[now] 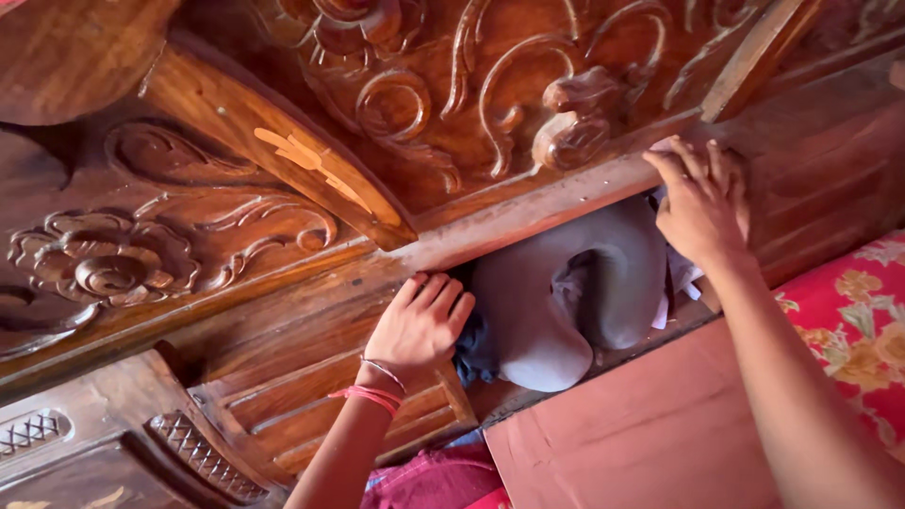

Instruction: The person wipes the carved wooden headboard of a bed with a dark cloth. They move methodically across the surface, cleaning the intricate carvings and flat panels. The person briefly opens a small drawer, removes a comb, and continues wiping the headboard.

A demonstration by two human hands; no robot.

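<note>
Two hands (421, 325) (702, 203), one grey pillow (556, 302)

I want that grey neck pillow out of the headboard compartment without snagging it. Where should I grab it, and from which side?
Probably grip the grey pillow at its rounded lower bend, which bulges out of the opening toward the mattress. Come from the open side below; the carved headboard overhangs it from above. The left hand presses at its left edge and the right hand rests on the ledge by its right arm, so the middle is free.

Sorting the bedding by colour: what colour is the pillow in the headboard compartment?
Grey, plain; the pillow shows best in the head view, between both hands.
</note>
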